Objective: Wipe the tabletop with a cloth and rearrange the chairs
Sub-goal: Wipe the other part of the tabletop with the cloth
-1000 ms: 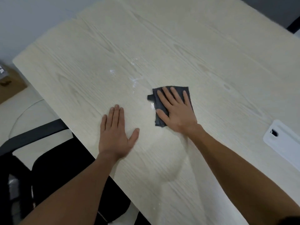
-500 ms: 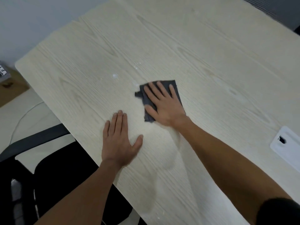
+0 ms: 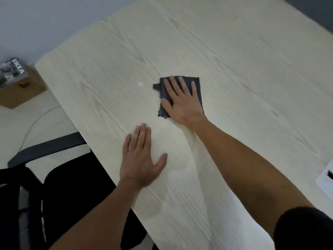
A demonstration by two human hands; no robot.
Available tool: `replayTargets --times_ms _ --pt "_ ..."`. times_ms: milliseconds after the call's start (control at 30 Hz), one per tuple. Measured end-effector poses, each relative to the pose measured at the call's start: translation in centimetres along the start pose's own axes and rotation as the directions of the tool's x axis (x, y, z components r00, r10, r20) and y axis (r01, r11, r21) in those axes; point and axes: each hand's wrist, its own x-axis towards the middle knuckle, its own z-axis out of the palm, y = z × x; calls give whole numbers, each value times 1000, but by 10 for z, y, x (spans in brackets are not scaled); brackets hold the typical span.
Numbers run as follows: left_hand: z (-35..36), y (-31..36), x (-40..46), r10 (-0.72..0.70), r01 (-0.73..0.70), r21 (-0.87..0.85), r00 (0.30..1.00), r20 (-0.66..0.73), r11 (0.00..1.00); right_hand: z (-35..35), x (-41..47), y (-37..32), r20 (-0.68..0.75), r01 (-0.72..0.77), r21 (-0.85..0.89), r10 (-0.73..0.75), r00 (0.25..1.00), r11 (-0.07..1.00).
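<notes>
The left hand (image 3: 140,159) lies flat, fingers straight and together, at lower centre of the frame. The right hand (image 3: 183,101) spreads palm-down above it, its forearm running toward the lower right.

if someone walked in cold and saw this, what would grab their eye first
The dark grey cloth near the middle of the pale wood tabletop, pressed flat under the right hand. Next, the left hand lying flat on the bare wood near the table's edge, and a small white speck just left of the cloth.
</notes>
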Motion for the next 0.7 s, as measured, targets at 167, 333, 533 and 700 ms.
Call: replayTargets --times_ms 167,333,533,700 --pt "-2 2 -1 -1 2 -7 1000 6 1000 4 -68 50 14 62 -17 -62 998 998" --pt "-1 -1 -1 8 -9 -35 1000 -19 999 -20 30 52 -32 -333 73 336 941 940" --pt "-1 -1 0 0 0 -14 1000 -2 1000 -8 55 -14 -7 13 -9 -13 1000 1000" --pt "-2 0 -1 3 -3 -11 1000 7 1000 3 -37 31 41 235 -55 -233 972 971"
